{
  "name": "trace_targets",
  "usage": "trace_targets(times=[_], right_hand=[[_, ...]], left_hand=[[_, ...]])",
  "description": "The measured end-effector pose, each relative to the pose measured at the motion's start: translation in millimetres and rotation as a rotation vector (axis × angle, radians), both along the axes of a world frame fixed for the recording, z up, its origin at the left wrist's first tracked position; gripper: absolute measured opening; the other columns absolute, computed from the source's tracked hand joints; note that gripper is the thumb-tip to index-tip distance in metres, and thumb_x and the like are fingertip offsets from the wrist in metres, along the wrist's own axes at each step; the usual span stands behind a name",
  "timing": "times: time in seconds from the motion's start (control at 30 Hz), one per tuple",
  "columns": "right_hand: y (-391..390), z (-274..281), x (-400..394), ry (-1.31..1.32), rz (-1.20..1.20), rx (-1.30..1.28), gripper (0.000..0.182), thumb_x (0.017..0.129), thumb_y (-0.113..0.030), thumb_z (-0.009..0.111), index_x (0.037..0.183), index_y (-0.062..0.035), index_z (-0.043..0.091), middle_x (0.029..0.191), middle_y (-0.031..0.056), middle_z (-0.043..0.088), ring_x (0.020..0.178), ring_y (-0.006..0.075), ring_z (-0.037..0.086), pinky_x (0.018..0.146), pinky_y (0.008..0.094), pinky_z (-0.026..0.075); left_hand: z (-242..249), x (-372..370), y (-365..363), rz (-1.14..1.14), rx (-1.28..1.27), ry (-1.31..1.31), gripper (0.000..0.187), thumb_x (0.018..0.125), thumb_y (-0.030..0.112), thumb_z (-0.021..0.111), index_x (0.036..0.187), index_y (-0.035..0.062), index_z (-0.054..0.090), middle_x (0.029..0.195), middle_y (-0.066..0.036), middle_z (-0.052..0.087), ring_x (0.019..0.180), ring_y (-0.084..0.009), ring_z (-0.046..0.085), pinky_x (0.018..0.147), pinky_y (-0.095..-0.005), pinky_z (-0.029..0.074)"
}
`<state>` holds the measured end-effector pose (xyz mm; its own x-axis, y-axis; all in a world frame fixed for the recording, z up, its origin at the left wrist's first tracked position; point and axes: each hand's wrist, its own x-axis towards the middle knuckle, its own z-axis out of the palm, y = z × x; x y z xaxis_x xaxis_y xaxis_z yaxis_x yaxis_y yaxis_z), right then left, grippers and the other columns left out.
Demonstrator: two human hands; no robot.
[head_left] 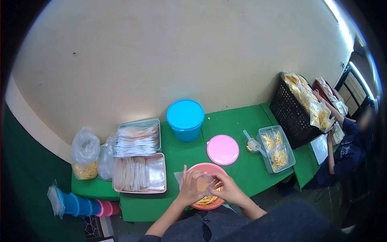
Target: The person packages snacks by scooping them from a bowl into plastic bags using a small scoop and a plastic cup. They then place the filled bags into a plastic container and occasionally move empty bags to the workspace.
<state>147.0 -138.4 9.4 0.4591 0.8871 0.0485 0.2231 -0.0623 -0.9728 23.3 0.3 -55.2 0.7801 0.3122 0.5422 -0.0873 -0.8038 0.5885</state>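
Note:
Over a pink tub (207, 166) of yellow stick-shaped snacks (206, 200), both hands hold a small clear plastic bag (204, 182). My left hand (191, 188) grips the bag's left side, fingers curled toward its top. On the opposite side, my right hand (228, 188) pinches the bag's edge between thumb and fingers. How much the bag holds is hard to make out. A round pink lid (223, 150) lies flat on the green cloth just beyond the tub.
Trays of flat bags (137, 140) and clear bags (131, 173) stand left. A blue lidded tub (185, 121) is behind. Rightward are a scoop (253, 144), a tray of filled bags (277, 149), a black basket (288, 113) and another person (342, 149). Stacked tubs (82, 205) sit lower left.

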Motion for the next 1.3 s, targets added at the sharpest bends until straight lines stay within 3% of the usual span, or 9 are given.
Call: trace_targets(times=[0.37, 0.53, 0.63, 0.67, 0.8, 0.9, 0.97, 1.07, 1.3], right_hand=[[-8, 6, 8, -0.101, 0.005, -0.125, 0.018, 0.080, -0.001, 0.063, 0.098, 0.0026, 0.062, 0.072, 0.0011, 0.059, 0.065, 0.0081, 0.058, 0.061, 0.0254, 0.048], [-9, 9, 9, 0.258, 0.303, 0.187, 0.069, 0.078, -0.017, 0.076, 0.138, -0.0036, 0.044, 0.118, 0.0130, 0.054, 0.109, 0.0180, 0.054, 0.094, 0.0329, 0.045], [-5, 20, 4, -0.245, 0.291, 0.159, 0.091, 0.075, -0.026, 0.081, 0.147, -0.0087, 0.029, 0.140, 0.0169, 0.039, 0.129, 0.0239, 0.042, 0.104, 0.0381, 0.038], [-1, 2, 5, -0.321, 0.279, 0.248, 0.075, 0.075, -0.023, 0.080, 0.140, -0.0080, 0.044, 0.141, 0.0178, 0.041, 0.131, 0.0278, 0.043, 0.103, 0.0396, 0.039], [0, -26, 14, -0.154, 0.222, 0.201, 0.038, 0.074, -0.020, 0.080, 0.107, -0.0066, 0.069, 0.133, 0.0166, 0.053, 0.124, 0.0319, 0.051, 0.097, 0.0421, 0.046], [4, -17, 7, -0.221, 0.142, 0.261, 0.047, 0.073, -0.023, 0.081, 0.115, -0.0080, 0.066, 0.136, 0.0169, 0.050, 0.127, 0.0318, 0.048, 0.100, 0.0444, 0.043], [12, -15, 2, -0.234, 0.147, 0.317, 0.066, 0.072, -0.028, 0.082, 0.130, -0.0090, 0.055, 0.139, 0.0181, 0.046, 0.130, 0.0316, 0.044, 0.105, 0.0458, 0.039], [14, -42, -14, 0.331, 0.082, 0.450, 0.082, 0.074, -0.031, 0.081, 0.141, -0.0075, 0.040, 0.141, 0.0163, 0.043, 0.131, 0.0310, 0.042, 0.109, 0.0423, 0.033], [17, -70, -16, 0.148, 0.340, -0.072, 0.072, 0.076, -0.021, 0.077, 0.135, -0.0003, 0.041, 0.125, 0.0181, 0.051, 0.121, 0.0284, 0.048, 0.104, 0.0406, 0.036]], left_hand=[[19, -6, -4, -0.086, -0.198, -0.097, 0.044, 0.063, 0.025, 0.086, 0.094, 0.0092, 0.058, 0.094, -0.006, 0.060, 0.095, -0.0242, 0.061, 0.107, -0.0512, 0.030], [17, -15, -2, -0.016, -0.400, -0.126, 0.043, 0.061, 0.019, 0.087, 0.089, 0.0077, 0.058, 0.095, -0.008, 0.061, 0.090, -0.0210, 0.063, 0.087, -0.0410, 0.049], [27, -13, 2, -0.010, -0.452, -0.133, 0.044, 0.062, 0.019, 0.087, 0.092, 0.0063, 0.058, 0.096, -0.010, 0.061, 0.092, -0.0227, 0.063, 0.076, -0.0352, 0.050], [37, -10, -2, -0.074, -0.440, -0.059, 0.045, 0.062, 0.019, 0.087, 0.094, 0.0060, 0.058, 0.097, -0.011, 0.061, 0.092, -0.0251, 0.063, 0.077, -0.0360, 0.050], [41, -10, -21, -0.096, -0.270, -0.073, 0.049, 0.067, 0.018, 0.082, 0.107, 0.0062, 0.057, 0.102, -0.011, 0.059, 0.096, -0.0308, 0.062, 0.083, -0.0390, 0.051], [38, -9, -17, -0.037, -0.151, -0.143, 0.046, 0.073, 0.014, 0.077, 0.112, 0.0042, 0.054, 0.105, -0.013, 0.058, 0.100, -0.0277, 0.061, 0.084, -0.0380, 0.051], [22, -10, -13, 0.094, -0.588, -0.150, 0.040, 0.079, 0.012, 0.074, 0.112, 0.0035, 0.054, 0.104, -0.013, 0.058, 0.099, -0.0217, 0.060, 0.083, -0.0348, 0.051], [29, -6, -10, 0.083, -0.797, -0.349, 0.040, 0.085, 0.012, 0.068, 0.118, 0.0035, 0.047, 0.104, -0.010, 0.056, 0.097, -0.0179, 0.058, 0.085, -0.0320, 0.048], [18, -7, -16, 0.049, -0.818, -0.578, 0.081, 0.079, 0.025, 0.077, 0.136, 0.0062, 0.023, 0.117, -0.013, 0.044, 0.113, -0.0228, 0.049, 0.093, -0.0361, 0.044]])
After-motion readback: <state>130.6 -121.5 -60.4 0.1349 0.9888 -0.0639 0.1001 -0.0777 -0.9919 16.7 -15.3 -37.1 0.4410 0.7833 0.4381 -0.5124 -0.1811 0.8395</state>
